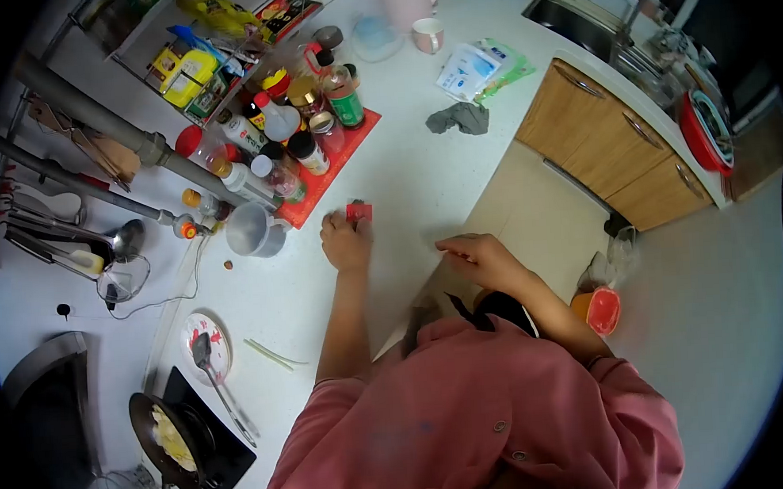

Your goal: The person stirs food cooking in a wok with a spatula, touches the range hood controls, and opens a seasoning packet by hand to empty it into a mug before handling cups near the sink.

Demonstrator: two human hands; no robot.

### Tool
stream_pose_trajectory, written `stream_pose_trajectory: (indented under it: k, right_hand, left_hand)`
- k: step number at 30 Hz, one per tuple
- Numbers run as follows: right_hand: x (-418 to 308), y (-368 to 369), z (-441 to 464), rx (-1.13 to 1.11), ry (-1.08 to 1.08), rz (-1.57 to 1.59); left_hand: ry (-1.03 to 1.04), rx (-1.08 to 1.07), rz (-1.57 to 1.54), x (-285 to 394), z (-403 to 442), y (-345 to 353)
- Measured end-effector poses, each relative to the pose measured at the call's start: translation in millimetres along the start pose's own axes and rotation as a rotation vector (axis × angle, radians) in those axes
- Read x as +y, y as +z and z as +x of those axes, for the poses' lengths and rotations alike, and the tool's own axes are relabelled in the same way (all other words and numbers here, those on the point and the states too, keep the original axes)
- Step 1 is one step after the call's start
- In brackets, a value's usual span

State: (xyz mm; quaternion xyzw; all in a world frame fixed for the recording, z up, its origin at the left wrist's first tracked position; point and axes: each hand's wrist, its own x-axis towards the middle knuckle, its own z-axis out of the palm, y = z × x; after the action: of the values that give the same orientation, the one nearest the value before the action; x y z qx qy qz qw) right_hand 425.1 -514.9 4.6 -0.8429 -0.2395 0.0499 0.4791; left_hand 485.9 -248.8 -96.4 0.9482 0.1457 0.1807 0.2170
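My left hand is on the white counter, its fingers closed at the near edge of a small red packet. What kind of packet it is cannot be made out. Over the counter's front edge hovers my right hand, fingers loosely stretched to the left and no object visible in them. Just beyond the packet, a red mat carries several bottles and jars, among them a green-labelled bottle. A clear plastic jug stands to the left of my left hand.
At lower left, a wok with yellow food sits on a black cooktop. Nearby are a plate, a spatula and green stalks. Farther off lie a grey cloth and a cup, with the sink beyond.
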Motion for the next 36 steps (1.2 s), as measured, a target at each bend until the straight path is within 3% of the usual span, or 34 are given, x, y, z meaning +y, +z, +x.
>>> stream_pose_trajectory:
  k: [1,6,9,14,18,21,27,31,36]
  right_hand:
    - [4.1,0.6,11.0,-0.062,-0.007,-0.01]
    - [50.3,1.3,79.7,-0.239,-0.144,-0.013]
    - [79.8,-1.5,119.7,-0.241,-0.13,0.037]
    - [91.4,-49.3,197.3,-0.171,-0.006,0.318]
    - [96.1,-85.8,244.0,-0.372,0.154,0.607]
    - [111.9,-96.5,260.4,-0.382,0.106,0.828]
    - [125.3,-128.2,288.3,-0.427,-0.021,0.678]
    - [124.3,-138.6,300.7,-0.499,0.003,0.695]
    - [127.1,-142.2,313.5,-0.645,0.078,0.854]
  left_hand:
    - [-0.03,0.049,0.055,-2.2,-0.6,3.4]
    - [-0.116,-0.133,-0.023,3.0,12.9,14.9]
    - [-0.294,-0.137,-0.598,6.2,22.4,30.9]
    - [-0.468,-0.142,-1.047,119.4,67.5,-17.2]
    - [-0.446,-0.15,-1.025,163.7,90.3,-11.6]
    - [-0.426,-0.077,-0.938,188.1,98.0,1.7]
    - [-0.394,0.097,-1.019,227.9,116.1,9.0]
    - [-0.344,0.138,-1.024,235.4,119.6,13.0]
    - [-0.466,0.129,-1.059,252.1,123.3,2.5]
